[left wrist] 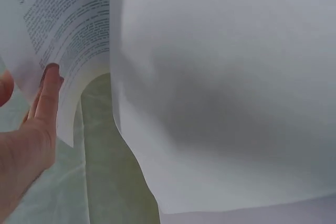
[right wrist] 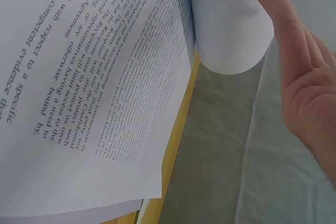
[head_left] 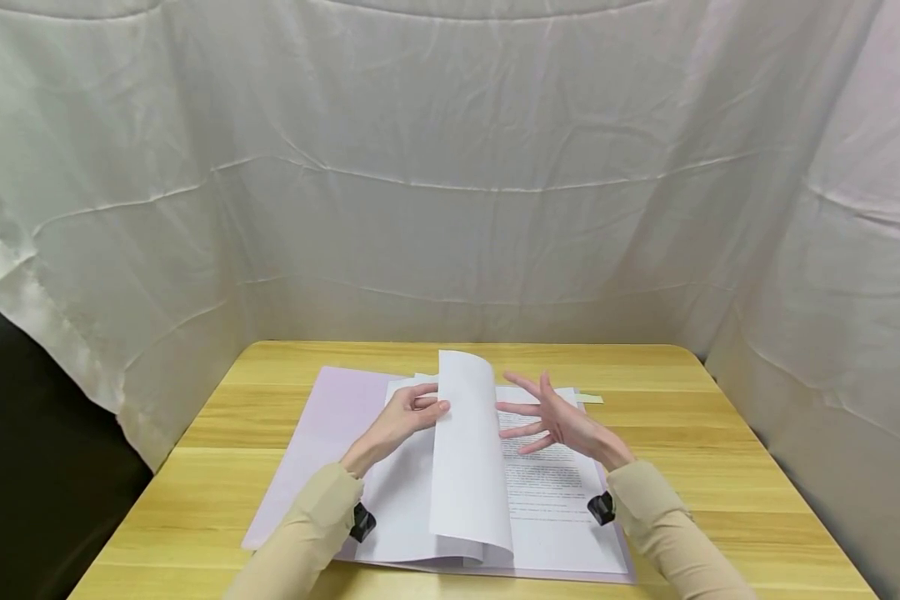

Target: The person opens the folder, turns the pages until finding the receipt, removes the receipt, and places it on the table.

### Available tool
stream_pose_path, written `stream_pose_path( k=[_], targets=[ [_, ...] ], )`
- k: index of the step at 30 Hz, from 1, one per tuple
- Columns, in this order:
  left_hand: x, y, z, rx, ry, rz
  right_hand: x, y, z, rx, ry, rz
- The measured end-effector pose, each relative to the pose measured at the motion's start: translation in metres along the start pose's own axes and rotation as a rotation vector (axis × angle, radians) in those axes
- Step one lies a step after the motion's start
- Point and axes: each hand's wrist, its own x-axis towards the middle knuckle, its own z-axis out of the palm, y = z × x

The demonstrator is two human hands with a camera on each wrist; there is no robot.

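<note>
a curved sheet [head_left: 468, 450] is rising from the middle of an open lavender folder [head_left: 348, 408], its blank side facing the head view. the left hand [head_left: 405, 417] is holding the sheet's left edge in a narrow grip between thumb and fingers. the right hand [head_left: 562, 423] is presenting a wide, splayed grip beside the sheet's right side; whether it is touching the sheet cannot be told. a printed page [head_left: 547, 500] is lying beneath the right hand, and a blank page [head_left: 401, 508] is lying to the sheet's left. a pale tab [head_left: 589, 398] is projecting past the folder's right edge. the folder is resting on a wooden bench [head_left: 195, 483], and a whitish curtain [head_left: 450, 242] is hanging behind.
</note>
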Motion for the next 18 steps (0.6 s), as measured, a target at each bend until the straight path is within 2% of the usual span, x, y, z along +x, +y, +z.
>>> stream_pose_path(
  k=[11, 18],
  targets=[
    [0.0028, 0.001, 0.0043, -0.106, 0.242, -0.073, -0.002, -0.0001, 0.0015, -0.005, 0.006, -0.02],
    [0.0024, -0.0019, 0.0015, -0.174, 0.327, -0.146, -0.0047, 0.0046, -0.0025, -0.015, 0.032, -0.049]
  ],
)
